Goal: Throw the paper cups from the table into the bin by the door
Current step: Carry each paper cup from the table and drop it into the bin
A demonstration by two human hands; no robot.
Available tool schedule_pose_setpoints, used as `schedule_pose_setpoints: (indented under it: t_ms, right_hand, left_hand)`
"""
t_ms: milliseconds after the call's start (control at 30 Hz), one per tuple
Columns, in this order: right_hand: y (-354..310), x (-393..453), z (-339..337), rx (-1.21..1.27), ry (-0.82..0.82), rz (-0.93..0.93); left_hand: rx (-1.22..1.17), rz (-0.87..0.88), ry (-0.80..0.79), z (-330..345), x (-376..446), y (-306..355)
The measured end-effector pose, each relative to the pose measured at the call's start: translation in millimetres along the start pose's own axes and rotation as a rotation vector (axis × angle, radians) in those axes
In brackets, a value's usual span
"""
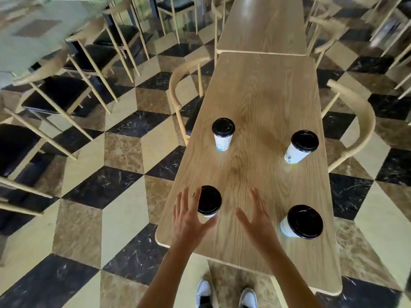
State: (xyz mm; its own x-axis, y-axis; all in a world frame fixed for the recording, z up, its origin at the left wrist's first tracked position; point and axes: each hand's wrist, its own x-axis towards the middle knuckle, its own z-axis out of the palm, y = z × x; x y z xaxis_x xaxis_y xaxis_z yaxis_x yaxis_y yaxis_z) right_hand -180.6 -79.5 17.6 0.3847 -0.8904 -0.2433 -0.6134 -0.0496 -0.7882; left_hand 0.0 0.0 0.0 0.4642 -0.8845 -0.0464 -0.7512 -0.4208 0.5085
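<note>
Reaching in with both hands, I've got four lidded paper cups to clear off the long wooden table (255,103), which I'll use as my landmark. My left hand (189,216) is spread, fingers fanned, and curls round the near-left cup (209,202) at the table's near-left corner; the thumb sits under the cup's lid on the near side, and whether the palm actually touches the cup I cannot tell, so I'm calling it a grasp about to close, not a hold. My right hand (258,216) is spread flat too, holding nothing, hovering over bare wood in the middle of the table's near end. It looks aimed toward the near-right cup (302,222), which stands just beside it toward the table's right edge, not touching. Both palms face inward, probably so I can take one cup per hand and save trips.

Further up the table stand two more cups: the far-left cup (223,134) near the left edge, the far-right cup (301,146) near the right edge, both well apart from my hands. All four upright, black lids on.

Wooden chairs (184,85) flank the table on both sides. No bin or door is in view, so nothing is thrown away yet; the task is barely begun.
</note>
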Motion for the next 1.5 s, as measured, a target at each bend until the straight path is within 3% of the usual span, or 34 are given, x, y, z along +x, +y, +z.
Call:
schedule_pose_setpoints:
  t_ms: [200,633,967,1233,1500]
  right_hand:
    - [3.0,7.0,5.5,0.022,-0.027,0.041]
    - [6.6,9.2,7.2,0.011,-0.027,0.051]
    - [-8.2,-7.5,11.0,0.031,-0.034,0.006]
    - [-30.0,-32.7,14.9,0.144,-0.084,-0.030]
    - [-43.7,-69.0,9.1,0.252,0.092,0.004]
  left_hand:
    - [-0.088,-0.021,-0.078,18.4,18.0,-4.8]
    - [-0.169,-0.037,0.042,18.9,26.2,-0.8]
    - [-0.500,-0.207,0.078,-36.7,-0.5,13.3]
    - [-0.758,-0.176,0.056,-75.0,-29.5,25.9]
    - [-0.789,-0.059,-0.006,-89.7,-45.8,30.6]
